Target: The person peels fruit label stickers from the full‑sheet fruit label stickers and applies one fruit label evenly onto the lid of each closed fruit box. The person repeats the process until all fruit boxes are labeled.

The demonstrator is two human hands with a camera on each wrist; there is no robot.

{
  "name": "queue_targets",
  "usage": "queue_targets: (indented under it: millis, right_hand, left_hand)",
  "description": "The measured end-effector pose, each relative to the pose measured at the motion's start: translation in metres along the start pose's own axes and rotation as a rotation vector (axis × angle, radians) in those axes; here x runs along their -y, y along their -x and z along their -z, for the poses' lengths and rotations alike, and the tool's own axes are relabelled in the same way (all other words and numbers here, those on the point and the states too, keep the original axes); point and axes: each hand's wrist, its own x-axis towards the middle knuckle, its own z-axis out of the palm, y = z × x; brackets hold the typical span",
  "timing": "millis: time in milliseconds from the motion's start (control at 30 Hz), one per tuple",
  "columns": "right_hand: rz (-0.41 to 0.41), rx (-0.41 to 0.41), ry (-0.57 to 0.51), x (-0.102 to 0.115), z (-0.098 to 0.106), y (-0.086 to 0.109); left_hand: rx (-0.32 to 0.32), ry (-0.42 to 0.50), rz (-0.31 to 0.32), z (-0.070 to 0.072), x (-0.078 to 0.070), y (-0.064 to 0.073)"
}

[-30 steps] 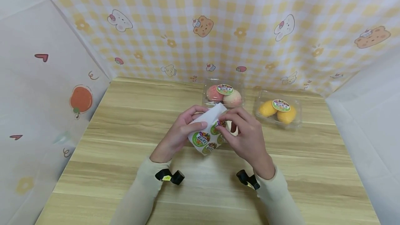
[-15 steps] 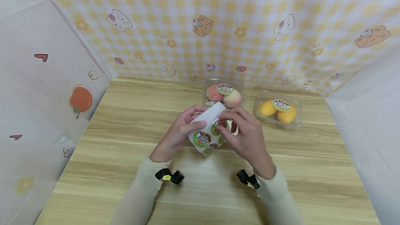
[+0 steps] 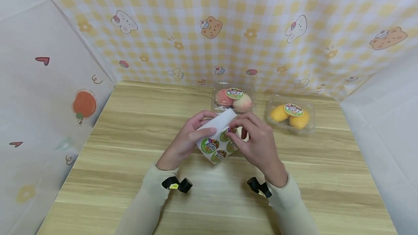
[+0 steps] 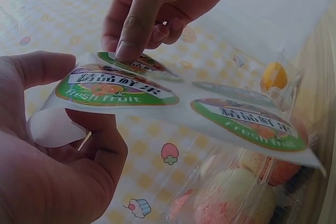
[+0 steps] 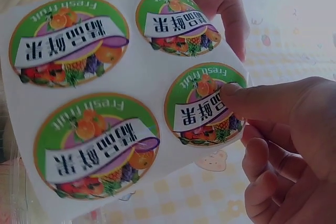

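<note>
A white sticker sheet [image 3: 218, 122] with oval "Fresh fruit" labels is held above the table between both hands. My left hand [image 3: 189, 133] grips its left edge, the thumb on top and curled fingers beneath. At the opposite edge, my right hand [image 3: 256, 142] pinches the sheet where one oval sticker [image 5: 197, 111] lies, the thumb over its end. Whether that sticker's edge has lifted cannot be told. Several other stickers [image 5: 94, 145] lie flat on the sheet. In the left wrist view, a bare strip of backing [image 4: 55, 128] curls down by the left fingers.
Behind the hands stands a clear plastic box [image 3: 217, 86] with two pinkish peaches [image 3: 242, 103] and a label on its lid. To its right is another labelled clear box [image 3: 310, 117] holding two yellow fruits [image 3: 299, 120]. A checked cloth [image 3: 209, 46] hangs behind the wooden table [image 3: 137, 119].
The sheet has tilted slightly, so its lower stickers show a little more fully. Both hands keep nearly the same place and hold; the boxes have not moved.
</note>
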Motion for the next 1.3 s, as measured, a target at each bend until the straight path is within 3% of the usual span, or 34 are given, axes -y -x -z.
queue_targets:
  millis: [400, 900, 1300]
  right_hand:
    - [-0.009, 0.045, -0.036, -0.001, 0.000, 0.000]
    - [-0.027, 0.078, -0.038, -0.002, -0.003, 0.001]
    - [-0.024, 0.097, -0.038, -0.003, -0.006, 0.001]
  left_hand:
    - [-0.075, 0.006, 0.019, 0.001, -0.002, 0.000]
    - [-0.092, 0.002, 0.040, 0.003, -0.003, 0.000]
    - [-0.134, -0.018, 0.060, 0.013, -0.006, 0.003]
